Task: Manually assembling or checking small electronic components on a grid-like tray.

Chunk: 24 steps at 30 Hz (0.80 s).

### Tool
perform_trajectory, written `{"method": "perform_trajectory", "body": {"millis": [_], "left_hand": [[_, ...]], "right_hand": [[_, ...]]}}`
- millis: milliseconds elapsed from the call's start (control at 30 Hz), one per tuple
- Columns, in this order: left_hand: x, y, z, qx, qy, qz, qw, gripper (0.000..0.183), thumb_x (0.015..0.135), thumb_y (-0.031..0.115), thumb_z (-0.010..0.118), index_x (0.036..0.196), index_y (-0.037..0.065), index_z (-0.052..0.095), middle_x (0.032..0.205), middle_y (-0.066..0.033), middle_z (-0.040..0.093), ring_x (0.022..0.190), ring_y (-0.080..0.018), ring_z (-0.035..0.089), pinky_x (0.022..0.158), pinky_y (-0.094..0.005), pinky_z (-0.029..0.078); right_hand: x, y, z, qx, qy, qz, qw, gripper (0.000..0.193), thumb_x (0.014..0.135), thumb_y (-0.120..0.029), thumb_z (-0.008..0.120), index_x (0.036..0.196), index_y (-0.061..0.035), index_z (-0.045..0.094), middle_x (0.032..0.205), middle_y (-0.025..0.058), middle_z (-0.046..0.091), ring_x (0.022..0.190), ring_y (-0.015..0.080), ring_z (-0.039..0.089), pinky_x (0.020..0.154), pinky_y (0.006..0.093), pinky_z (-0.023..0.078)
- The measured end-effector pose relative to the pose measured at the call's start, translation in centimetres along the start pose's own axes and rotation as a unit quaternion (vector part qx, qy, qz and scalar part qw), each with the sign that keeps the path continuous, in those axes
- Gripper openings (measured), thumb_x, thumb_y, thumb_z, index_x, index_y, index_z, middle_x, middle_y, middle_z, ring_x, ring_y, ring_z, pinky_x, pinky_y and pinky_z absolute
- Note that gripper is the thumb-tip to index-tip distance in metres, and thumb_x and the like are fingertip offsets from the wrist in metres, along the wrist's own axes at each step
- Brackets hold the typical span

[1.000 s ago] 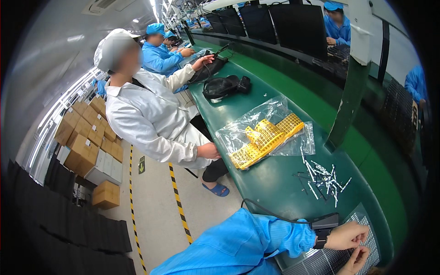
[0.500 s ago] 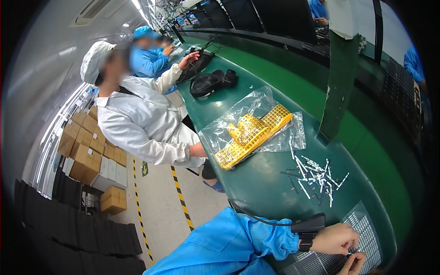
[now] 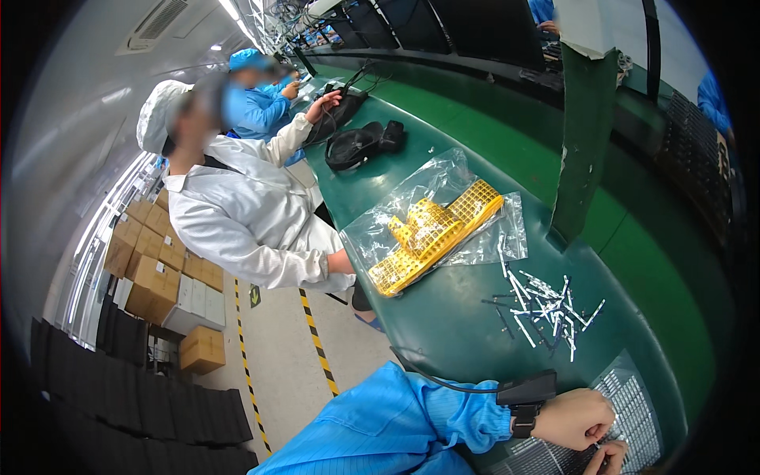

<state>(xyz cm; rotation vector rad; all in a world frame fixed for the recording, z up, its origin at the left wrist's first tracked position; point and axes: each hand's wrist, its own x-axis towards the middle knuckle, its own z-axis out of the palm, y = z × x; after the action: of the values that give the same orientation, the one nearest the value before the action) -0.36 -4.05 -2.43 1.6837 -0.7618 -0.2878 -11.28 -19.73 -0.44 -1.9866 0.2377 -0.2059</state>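
Note:
My left hand (image 3: 576,418), with a black strap and black box (image 3: 526,389) on its wrist, is closed in a pinch at the lower right. Its fingertips meet those of my right hand (image 3: 609,457), also pinched and partly cut off by the lower edge. Whatever small thing lies between the fingers is hidden. Both hands are over a sheet (image 3: 632,402) with rows of small pale pieces, lying in or on clear plastic film. Beyond them a loose pile of thin white-and-black strips (image 3: 548,309) lies on the green bench (image 3: 443,324).
Yellow grid trays (image 3: 431,237) lie on a clear plastic bag farther along the bench. Black strapped gear (image 3: 356,146) sits behind them. A green post (image 3: 582,150) rises at the bench's far side. A person in a white coat (image 3: 245,210) is at the left, one hand near the trays.
My hands have shifted slightly, and the fingers of my left hand are curled in more. The view has moved a little. The strips and trays lie as before.

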Motion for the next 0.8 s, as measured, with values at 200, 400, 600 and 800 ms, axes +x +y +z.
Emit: {"method": "perform_trajectory", "body": {"millis": [200,400,600,800], "left_hand": [[0.2,0.0,-0.5,0.008,-0.023,0.009,1.000,0.008,0.066,0.006,0.069,0.064,0.008,0.061,0.066,-0.0031,0.062,0.068,-0.0239,0.062,0.062,-0.0372,0.047],[0.6,1.0,-1.8,-0.074,-0.073,-0.020,0.994,0.005,0.070,0.007,0.072,0.073,0.005,0.069,0.070,-0.0073,0.068,0.067,-0.0228,0.068,0.060,-0.0347,0.051],[0.5,0.2,-2.0,-0.078,-0.102,-0.026,0.991,0.008,0.068,0.007,0.075,0.076,0.005,0.072,0.071,-0.0076,0.069,0.067,-0.0216,0.068,0.061,-0.0336,0.053],[0.8,-0.1,-1.2,-0.128,-0.100,0.026,0.986,0.013,0.065,0.003,0.076,0.076,0.003,0.070,0.070,-0.0062,0.069,0.067,-0.0192,0.069,0.060,-0.0313,0.054]], "right_hand": [[0.2,0.3,-0.3,0.035,-0.009,-0.014,0.999,0.012,0.098,-0.007,0.061,0.100,0.0048,0.063,0.097,0.0146,0.064,0.092,0.0227,0.059,0.087,0.0361,0.048],[0.3,-0.8,-0.9,0.054,-0.027,0.022,0.998,0.015,0.097,-0.010,0.063,0.096,0.0040,0.062,0.096,0.0138,0.064,0.091,0.0231,0.058,0.089,0.0357,0.046],[0.7,-1.0,-0.4,0.072,-0.066,-0.032,0.995,0.015,0.099,-0.012,0.060,0.093,0.0025,0.059,0.095,0.0132,0.061,0.092,0.0237,0.056,0.089,0.0370,0.045],[0.3,0.7,-0.8,0.079,-0.039,-0.033,0.996,0.017,0.100,-0.016,0.060,0.094,0.0000,0.057,0.095,0.0107,0.058,0.093,0.0226,0.053,0.089,0.0357,0.043]]}}
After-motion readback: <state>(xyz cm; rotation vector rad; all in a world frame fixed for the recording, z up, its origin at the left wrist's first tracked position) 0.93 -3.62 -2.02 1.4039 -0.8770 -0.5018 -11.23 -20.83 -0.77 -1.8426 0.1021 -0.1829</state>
